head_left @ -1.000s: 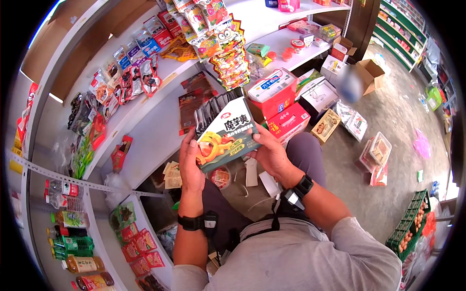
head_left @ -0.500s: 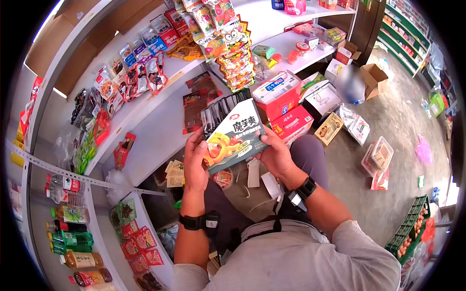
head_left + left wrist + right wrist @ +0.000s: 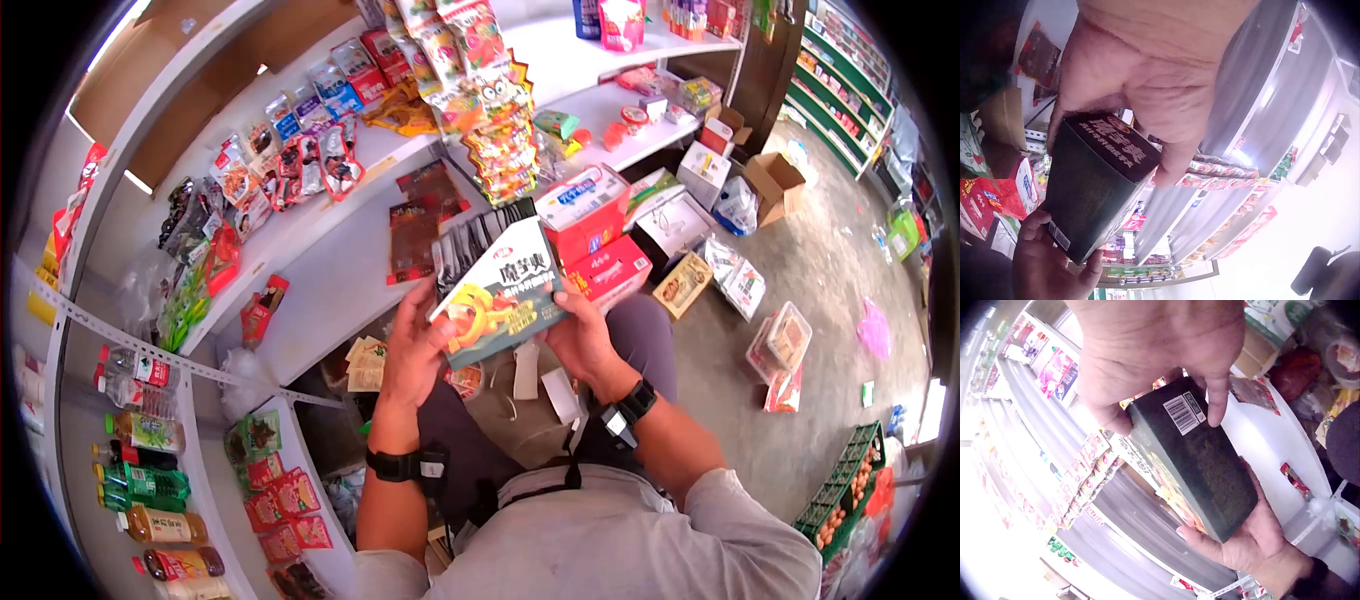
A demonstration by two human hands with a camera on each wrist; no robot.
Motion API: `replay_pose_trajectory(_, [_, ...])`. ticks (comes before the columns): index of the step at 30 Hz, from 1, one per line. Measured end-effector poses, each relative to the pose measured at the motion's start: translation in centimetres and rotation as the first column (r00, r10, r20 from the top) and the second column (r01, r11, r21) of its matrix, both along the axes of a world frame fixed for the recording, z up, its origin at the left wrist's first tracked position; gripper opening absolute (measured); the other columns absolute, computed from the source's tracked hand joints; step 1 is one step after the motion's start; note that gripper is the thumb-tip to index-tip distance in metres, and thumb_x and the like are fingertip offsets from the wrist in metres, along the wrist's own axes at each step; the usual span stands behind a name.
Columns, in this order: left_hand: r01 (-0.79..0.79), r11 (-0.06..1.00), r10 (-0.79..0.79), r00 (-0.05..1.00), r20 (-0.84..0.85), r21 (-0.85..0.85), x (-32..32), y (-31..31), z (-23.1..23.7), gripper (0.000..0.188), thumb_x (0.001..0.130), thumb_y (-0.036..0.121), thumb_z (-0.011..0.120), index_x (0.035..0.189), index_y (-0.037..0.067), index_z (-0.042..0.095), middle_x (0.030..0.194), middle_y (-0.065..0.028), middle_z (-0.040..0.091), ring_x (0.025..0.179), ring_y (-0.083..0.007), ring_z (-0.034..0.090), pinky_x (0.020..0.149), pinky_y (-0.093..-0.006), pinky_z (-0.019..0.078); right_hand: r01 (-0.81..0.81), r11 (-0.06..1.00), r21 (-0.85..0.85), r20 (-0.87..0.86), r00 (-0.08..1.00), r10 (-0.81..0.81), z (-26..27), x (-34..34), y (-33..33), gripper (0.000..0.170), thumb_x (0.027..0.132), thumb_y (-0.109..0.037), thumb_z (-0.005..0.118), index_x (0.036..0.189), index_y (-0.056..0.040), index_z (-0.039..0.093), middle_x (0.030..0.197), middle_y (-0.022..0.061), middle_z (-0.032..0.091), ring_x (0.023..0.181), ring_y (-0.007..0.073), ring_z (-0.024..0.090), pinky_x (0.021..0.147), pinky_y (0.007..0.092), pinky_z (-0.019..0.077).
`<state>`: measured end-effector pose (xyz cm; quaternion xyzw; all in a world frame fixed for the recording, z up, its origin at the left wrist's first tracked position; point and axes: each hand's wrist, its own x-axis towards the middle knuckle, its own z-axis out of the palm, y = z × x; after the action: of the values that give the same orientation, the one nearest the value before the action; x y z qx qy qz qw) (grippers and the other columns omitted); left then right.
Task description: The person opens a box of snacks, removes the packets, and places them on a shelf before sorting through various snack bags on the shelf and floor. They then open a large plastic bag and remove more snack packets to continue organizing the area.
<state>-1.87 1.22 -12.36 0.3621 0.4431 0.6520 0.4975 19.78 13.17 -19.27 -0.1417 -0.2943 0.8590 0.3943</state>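
Observation:
Between both hands is a dark green and white snack display box point(image 3: 530, 322), tilted, with its printed front facing up. Dark packets point(image 3: 487, 240) stand in a row in its cut-away top. My left hand point(image 3: 412, 350) grips the left end, thumb on the front. My right hand point(image 3: 583, 345) holds the opposite end, its thumb over the front edge. In the left wrist view, the box's plain dark underside point(image 3: 1082, 187) shows between the hands. A barcode point(image 3: 1185, 414) appears near the right fingers in the right wrist view.
Shelves with snack packets point(image 3: 285, 165) curve along the left. A hanging strip of snack bags point(image 3: 500, 130) is just beyond the box. Red cartons point(image 3: 605, 272) stand behind my right hand. Plastic tubs point(image 3: 782, 338) and a green egg crate point(image 3: 840, 490) sit on the floor at right.
The whole head view has shifted, so shelves and box appear farther right. The box also sits slightly lower in view. Both hands keep their hold on it.

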Motion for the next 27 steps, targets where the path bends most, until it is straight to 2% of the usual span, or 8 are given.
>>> replay_pose_trajectory(2, [-0.027, 0.996, 0.018, 0.995, -0.1, -0.089, 0.0, -0.2, 0.0, 0.083, 0.088, 0.019, 0.081, 0.155, 0.001, 0.035, 0.152, -0.0172, 0.045, 0.138, -0.0265, 0.049, 0.115, -0.0409, 0.0414, 0.028, 1.0, -0.011, -0.069, 0.997, -0.028, -0.9, -0.8, 0.0, 0.059, 0.095, -0.031, 0.061, 0.148, -0.0091, 0.046, 0.136, 0.0062, 0.06, 0.125, 0.0228, 0.058, 0.107, 0.0448, 0.0453])
replay_pose_trajectory(4, [-0.108, 0.989, 0.134, 0.936, -0.325, 0.098, -0.4, -0.1, -2.4, 0.084, 0.084, 0.02, 0.085, 0.153, 0.002, 0.039, 0.149, -0.0163, 0.05, 0.138, -0.0263, 0.049, 0.115, -0.0403, 0.0403, -0.012, 0.998, -0.06, -0.113, 0.994, 0.005, 0.1, -0.7, -0.5, 0.06, 0.095, -0.03, 0.061, 0.149, -0.0079, 0.045, 0.141, 0.0095, 0.058, 0.133, 0.0272, 0.054, 0.113, 0.0488, 0.0413])
replay_pose_trajectory(6, [-0.138, 0.964, 0.256, 0.707, -0.659, 0.227, 1.4, -0.8, 0.2, 0.081, 0.082, 0.018, 0.085, 0.149, 0.002, 0.045, 0.146, -0.0156, 0.054, 0.136, -0.0263, 0.05, 0.114, -0.0397, 0.0406, -0.019, 0.999, -0.046, -0.128, 0.992, 0.013, 1.4, -0.9, -0.8, 0.06, 0.096, -0.03, 0.06, 0.149, -0.0071, 0.044, 0.144, 0.012, 0.056, 0.139, 0.0295, 0.05, 0.117, 0.0499, 0.0375])
replay_pose_trajectory(8, [-0.162, 0.951, 0.297, 0.718, -0.63, 0.263, 3.5, -1.6, 1.7, 0.079, 0.077, 0.016, 0.085, 0.147, 0.001, 0.048, 0.142, -0.0168, 0.055, 0.132, -0.0278, 0.054, 0.111, -0.0395, 0.0422, 0.037, 0.998, -0.045, -0.115, 0.993, -0.042, 1.7, -1.3, -1.1, 0.061, 0.095, -0.029, 0.06, 0.15, -0.0063, 0.043, 0.145, 0.0129, 0.055, 0.137, 0.0302, 0.051, 0.117, 0.0496, 0.0376])
replay_pose_trajectory(13, [-0.254, 0.863, 0.503, 0.525, -0.687, 0.437, 5.1, -2.3, 2.3, 0.079, 0.075, 0.014, 0.085, 0.146, 0.002, 0.05, 0.14, -0.0205, 0.055, 0.129, -0.0348, 0.057, 0.109, -0.0416, 0.0446, 0.134, 0.988, 0.076, 0.014, 0.991, -0.135, 4.4, -2.5, -2.1, 0.037, 0.106, -0.03, 0.054, 0.137, -0.0093, 0.05, 0.124, 0.0068, 0.065, 0.115, 0.0233, 0.064, 0.098, 0.0436, 0.0537])
replay_pose_trajectory(16, [-0.307, 0.815, 0.579, 0.474, -0.663, 0.492, 6.0, -2.9, 2.4, 0.081, 0.074, 0.015, 0.085, 0.147, 0.005, 0.051, 0.139, -0.022, 0.054, 0.126, -0.0375, 0.059, 0.104, -0.0432, 0.0495, 0.068, 0.996, -0.06, 0.012, 0.998, -0.068, 2.9, -3.1, -2.5, 0.046, 0.108, -0.04, 0.051, 0.141, -0.0084, 0.05, 0.13, 0.0076, 0.064, 0.12, 0.0251, 0.062, 0.104, 0.0448, 0.0504])
replay_pose_trajectory(20, [-0.296, 0.783, 0.622, 0.404, -0.671, 0.547, 6.4, -3.6, 0.5, 0.08, 0.074, 0.018, 0.087, 0.146, 0.007, 0.052, 0.14, -0.0241, 0.053, 0.123, -0.0407, 0.059, 0.103, -0.0468, 0.0503, -0.193, 0.974, -0.117, -0.059, 0.981, 0.187, 4.7, -4.5, -6.6, 0.07, 0.107, -0.063, 0.032, 0.154, -0.0122, 0.041, 0.149, 0.0102, 0.056, 0.136, 0.0289, 0.054, 0.116, 0.0476, 0.0425])
replay_pose_trajectory(27, [-0.224, 0.776, 0.63, 0.339, -0.699, 0.59, 6.8, -5.8, 1.2, 0.078, 0.082, 0.03, 0.084, 0.149, 0.01, 0.049, 0.146, -0.0308, 0.045, 0.129, -0.0484, 0.053, 0.103, -0.0512, 0.0503, -0.217, 0.943, -0.252, -0.107, 0.975, 0.196, 4.4, -5.2, -8.4, 0.068, 0.103, -0.071, 0.033, 0.14, -0.0185, 0.057, 0.128, 0.0057, 0.069, 0.113, 0.0275, 0.068, 0.099, 0.048, 0.0551])
